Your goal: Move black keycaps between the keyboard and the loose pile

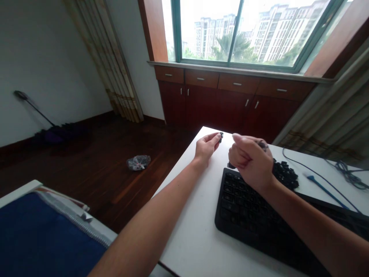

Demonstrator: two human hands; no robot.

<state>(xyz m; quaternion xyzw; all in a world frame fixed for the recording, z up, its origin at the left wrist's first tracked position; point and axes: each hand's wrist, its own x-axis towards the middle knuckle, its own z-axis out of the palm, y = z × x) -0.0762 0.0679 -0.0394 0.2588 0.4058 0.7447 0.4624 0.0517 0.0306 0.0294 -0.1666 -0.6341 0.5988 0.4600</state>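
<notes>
A black keyboard (233,219) lies on the white table, its left part showing open key sockets. Between thumb and fingertips, my left hand (206,148) pinches a small black keycap (221,137) above the table's far left corner. My right hand (252,159) is closed in a fist over the keyboard's upper edge. Something dark and blurred (263,145) shows at its far side, too unclear to name. Just beyond the keyboard is a heap of loose black keycaps (285,175), partly hidden by my right hand. A small dark piece (231,166) sits beneath that hand.
Right of the heap lies a blue-handled brush (327,191) beside a black cable (348,173). The table's (184,231) left edge drops to a wooden floor with a clear plastic bag (138,162). A blue zippered item (43,234) is at lower left; cabinets (201,100) stand beyond.
</notes>
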